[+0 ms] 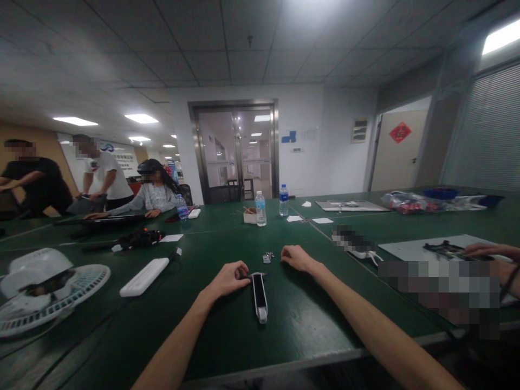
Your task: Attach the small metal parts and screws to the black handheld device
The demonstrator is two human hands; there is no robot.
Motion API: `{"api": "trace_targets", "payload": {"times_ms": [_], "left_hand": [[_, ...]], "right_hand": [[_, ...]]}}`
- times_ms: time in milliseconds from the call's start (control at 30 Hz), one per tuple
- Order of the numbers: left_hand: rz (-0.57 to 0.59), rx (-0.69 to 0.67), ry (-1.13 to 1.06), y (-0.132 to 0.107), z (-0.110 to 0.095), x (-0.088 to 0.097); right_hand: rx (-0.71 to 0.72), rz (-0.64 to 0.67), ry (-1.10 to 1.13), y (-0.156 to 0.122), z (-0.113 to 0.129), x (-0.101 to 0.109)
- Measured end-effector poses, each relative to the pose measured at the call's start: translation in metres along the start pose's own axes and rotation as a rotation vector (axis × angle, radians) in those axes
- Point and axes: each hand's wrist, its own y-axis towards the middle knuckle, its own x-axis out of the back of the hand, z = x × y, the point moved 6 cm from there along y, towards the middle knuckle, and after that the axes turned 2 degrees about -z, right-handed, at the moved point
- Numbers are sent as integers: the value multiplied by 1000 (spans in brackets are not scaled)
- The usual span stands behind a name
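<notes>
A narrow white device with a black inset face (259, 292) lies lengthwise on the green table, its pale, blocky end toward me. My left hand (231, 278) is at its far left corner, thumb and forefinger closed around a thin piece that sticks out there. Just beyond the device sits a small cluster of metal parts (267, 258). To the right of these parts, my right hand (298, 258) rests low over the table with its fingers curled together. Whatever its fingertips may hold is hidden.
A white power strip (145, 277) and a white fan housing with grille (93, 276) lie left. Water bottles (260, 209) and a small box (249, 215) stand ahead. At right, a co-worker's hand (485, 250) touches a black frame (444, 249) on a white board. Another seated person (152, 192) is far left.
</notes>
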Motion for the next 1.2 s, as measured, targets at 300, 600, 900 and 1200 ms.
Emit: {"api": "trace_targets", "payload": {"times_ms": [300, 600, 900, 1200], "left_hand": [[33, 13, 6, 0, -1, -1], [51, -14, -5, -1, -2, -1], [1, -10, 1, -6, -1, 0], [-109, -17, -22, -4, 3, 18]], "right_hand": [[13, 75, -86, 5, 5, -3], [-30, 113, -185, 12, 8, -10], [-99, 184, -81, 5, 11, -16], [92, 28, -53, -4, 31, -5]]}}
